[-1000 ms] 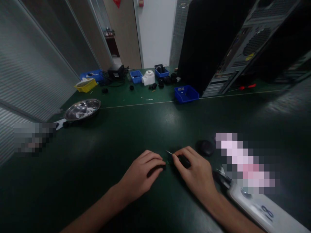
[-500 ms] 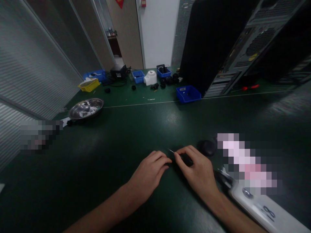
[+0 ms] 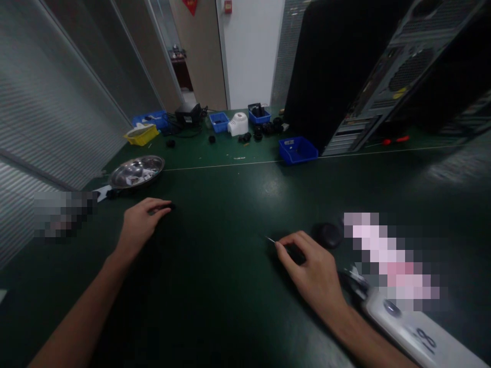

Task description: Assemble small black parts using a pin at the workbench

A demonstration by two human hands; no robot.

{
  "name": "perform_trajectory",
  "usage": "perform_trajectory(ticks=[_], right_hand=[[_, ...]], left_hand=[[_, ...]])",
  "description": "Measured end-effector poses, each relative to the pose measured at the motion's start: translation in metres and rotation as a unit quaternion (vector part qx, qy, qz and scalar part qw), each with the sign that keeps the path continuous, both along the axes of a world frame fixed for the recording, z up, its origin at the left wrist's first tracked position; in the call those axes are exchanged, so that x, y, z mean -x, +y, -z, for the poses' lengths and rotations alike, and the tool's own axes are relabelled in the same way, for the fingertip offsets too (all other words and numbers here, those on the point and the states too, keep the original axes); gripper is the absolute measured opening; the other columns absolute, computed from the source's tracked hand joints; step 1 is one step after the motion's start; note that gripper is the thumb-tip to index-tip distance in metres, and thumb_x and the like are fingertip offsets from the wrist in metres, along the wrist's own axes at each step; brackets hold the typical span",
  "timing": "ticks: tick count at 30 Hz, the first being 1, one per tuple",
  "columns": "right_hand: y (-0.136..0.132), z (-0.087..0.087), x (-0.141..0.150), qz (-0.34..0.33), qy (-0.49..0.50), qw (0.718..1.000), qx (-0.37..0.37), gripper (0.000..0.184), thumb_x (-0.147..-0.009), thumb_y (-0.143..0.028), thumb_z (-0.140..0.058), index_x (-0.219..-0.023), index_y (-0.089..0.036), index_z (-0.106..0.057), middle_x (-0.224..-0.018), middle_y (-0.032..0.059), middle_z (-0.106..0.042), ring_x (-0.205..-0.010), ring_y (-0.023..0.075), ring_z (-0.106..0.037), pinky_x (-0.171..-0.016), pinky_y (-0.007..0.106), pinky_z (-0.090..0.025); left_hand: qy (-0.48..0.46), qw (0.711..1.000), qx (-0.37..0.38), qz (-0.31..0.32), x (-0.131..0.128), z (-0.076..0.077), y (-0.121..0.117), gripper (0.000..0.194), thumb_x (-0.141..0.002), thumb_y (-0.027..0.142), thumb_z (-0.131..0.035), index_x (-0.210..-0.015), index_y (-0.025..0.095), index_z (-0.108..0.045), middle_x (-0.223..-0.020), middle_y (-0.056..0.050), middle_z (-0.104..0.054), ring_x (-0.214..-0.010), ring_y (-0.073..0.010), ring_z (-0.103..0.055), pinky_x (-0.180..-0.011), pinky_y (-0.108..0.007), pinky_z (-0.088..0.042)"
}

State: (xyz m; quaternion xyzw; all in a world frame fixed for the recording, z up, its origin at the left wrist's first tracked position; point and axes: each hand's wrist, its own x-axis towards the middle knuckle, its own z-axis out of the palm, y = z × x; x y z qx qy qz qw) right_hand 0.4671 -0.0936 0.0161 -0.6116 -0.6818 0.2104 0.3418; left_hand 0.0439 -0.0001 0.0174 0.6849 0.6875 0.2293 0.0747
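My left hand (image 3: 141,223) is over the left part of the green table (image 3: 215,214), thumb and fingers pinched on a small black part (image 3: 172,206). Its details are too dark to make out. Between the thumb and forefinger of my right hand (image 3: 309,263) is a thin silvery pointed tool (image 3: 270,239), its tip aimed up and left. The rest of that tool is hidden in the hand. Just beyond the right hand's knuckles lies a dark round object (image 3: 330,235).
A metal bowl (image 3: 130,179) with white scraps stands at left. Blue bins (image 3: 298,156), a yellow tray (image 3: 142,137) and a white device (image 3: 238,125) line the back. A white unit marked i8 (image 3: 414,322) lies beside my right forearm; a computer case (image 3: 376,97) stands back right.
My left hand has moved away from the right hand, left and farther up the table, with the small black part now visible at its fingertips. My right hand has hardly moved.
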Motion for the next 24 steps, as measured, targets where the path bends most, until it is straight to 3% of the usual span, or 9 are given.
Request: perform_trajectory(ticks=[7, 14, 18, 24], right_hand=[[0.001, 0.0, 0.0, -0.003, 0.004, 1.0, -0.001, 0.023, -0.098, -0.042, -0.057, -0.088, -0.025, -0.068, -0.091, 0.0016, -0.07, -0.078, 0.0188, -0.066, -0.069, 0.03, -0.047], [0.001, 0.0, -0.001, -0.009, 0.001, 1.0, -0.002, 0.024, -0.099, -0.043, -0.056, -0.088, -0.025, -0.068, -0.091, 0.0014, -0.07, -0.078, 0.0187, -0.066, -0.07, 0.03, -0.048], [0.001, -0.001, -0.001, -0.006, 0.003, 1.0, -0.009, 0.024, -0.099, -0.042, -0.056, -0.087, -0.024, -0.069, -0.09, 0.0023, -0.071, -0.078, 0.019, -0.066, -0.068, 0.03, -0.048], [0.001, -0.002, 0.0, -0.005, 0.003, 1.0, -0.002, 0.023, -0.098, -0.041, -0.057, -0.087, -0.025, -0.068, -0.089, 0.0009, -0.069, -0.078, 0.0186, -0.066, -0.069, 0.03, -0.046]], left_hand=[[0.054, 0.997, -0.058, 0.007, 0.009, 0.012, 0.002, 0.033, -0.095, 0.045, -0.055, -0.112, 0.024, -0.075, -0.122, -0.006, -0.073, -0.115, -0.0279, -0.066, -0.105, -0.046, -0.049], [0.039, 0.995, -0.096, 0.004, 0.004, 0.013, -0.002, 0.031, -0.096, 0.041, -0.053, -0.109, 0.024, -0.075, -0.121, -0.006, -0.073, -0.111, -0.0258, -0.069, -0.105, -0.042, -0.051], [0.054, 0.993, -0.107, 0.001, 0.004, 0.015, -0.005, 0.031, -0.096, 0.04, -0.055, -0.117, 0.025, -0.072, -0.123, -0.006, -0.073, -0.116, -0.0269, -0.067, -0.106, -0.045, -0.05], [0.079, 0.99, -0.12, 0.012, 0.0, 0.015, -0.005, 0.032, -0.097, 0.036, -0.051, -0.114, 0.019, -0.072, -0.123, -0.01, -0.071, -0.112, -0.0272, -0.068, -0.103, -0.042, -0.052]])
